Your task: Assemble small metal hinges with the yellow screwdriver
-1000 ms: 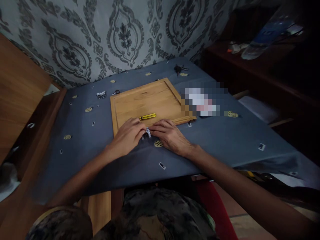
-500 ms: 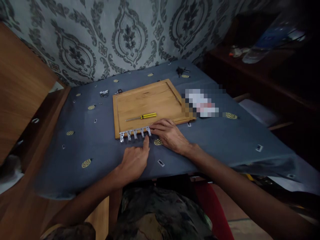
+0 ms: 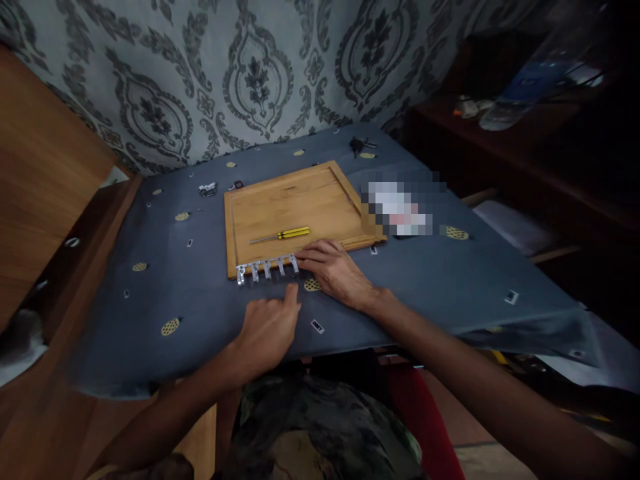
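Along the near left edge of a framed wooden panel (image 3: 295,195) sits a silver metal strip (image 3: 267,265) with several hook-like pieces hanging off the edge. My left hand (image 3: 270,327) is just in front of it, index finger stretched out and the other fingers curled, touching nothing. Fingers extended, my right hand (image 3: 340,273) rests on the panel's near edge, its fingertips by the strip's right end; I cannot tell whether they touch the strip. On the panel lies a screwdriver (image 3: 293,233) with a yellow and black handle.
A blue patterned cloth (image 3: 200,300) covers the table. Small metal parts (image 3: 207,189) lie left of the panel, and a dark object (image 3: 361,145) lies behind it. A blurred-out item (image 3: 400,207) is on the right. A plastic bottle (image 3: 523,93) stands on dark furniture beyond.
My left index finger has drawn back from the right end of the metal strip toward me. My right hand stays on the panel's edge. The view has shifted slightly.
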Demonstrator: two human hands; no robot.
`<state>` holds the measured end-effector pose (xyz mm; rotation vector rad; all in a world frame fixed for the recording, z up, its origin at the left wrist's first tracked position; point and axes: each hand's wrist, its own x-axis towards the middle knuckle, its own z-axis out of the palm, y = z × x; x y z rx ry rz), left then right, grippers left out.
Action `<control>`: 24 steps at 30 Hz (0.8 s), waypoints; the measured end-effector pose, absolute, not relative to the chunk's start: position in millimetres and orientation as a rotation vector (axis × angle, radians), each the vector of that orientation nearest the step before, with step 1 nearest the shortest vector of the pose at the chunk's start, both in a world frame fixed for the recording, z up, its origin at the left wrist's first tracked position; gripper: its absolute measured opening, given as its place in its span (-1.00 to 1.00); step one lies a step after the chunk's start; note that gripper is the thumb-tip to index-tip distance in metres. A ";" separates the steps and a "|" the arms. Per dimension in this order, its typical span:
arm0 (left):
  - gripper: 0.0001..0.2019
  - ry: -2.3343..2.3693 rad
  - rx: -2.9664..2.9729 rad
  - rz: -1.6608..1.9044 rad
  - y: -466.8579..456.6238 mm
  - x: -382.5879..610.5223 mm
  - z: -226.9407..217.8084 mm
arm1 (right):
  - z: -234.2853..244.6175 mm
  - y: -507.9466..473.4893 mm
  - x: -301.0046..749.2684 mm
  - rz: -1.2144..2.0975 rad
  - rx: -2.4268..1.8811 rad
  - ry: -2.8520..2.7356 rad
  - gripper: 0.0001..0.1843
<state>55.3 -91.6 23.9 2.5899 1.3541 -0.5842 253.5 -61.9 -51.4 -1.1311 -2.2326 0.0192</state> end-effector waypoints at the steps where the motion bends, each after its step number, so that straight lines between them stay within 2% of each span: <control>1: -0.59 1.353 2.575 -0.595 -94.3 52.6 25.9 | -51.6 -61.7 253.6 0.024 -1.132 -2.233 -0.62; 10: -0.49 1.406 2.639 -0.549 -85.0 48.5 13.1 | -53.9 -60.9 253.6 0.058 -1.151 -2.228 -0.57; 16: -0.55 1.383 2.639 -0.534 -87.3 38.4 12.6 | -52.2 -61.7 253.5 0.010 -1.133 -2.240 -0.60; 24: -0.72 1.377 2.501 0.003 -84.2 6.8 5.5 | -53.2 -61.1 253.8 0.023 -1.154 -2.250 -0.60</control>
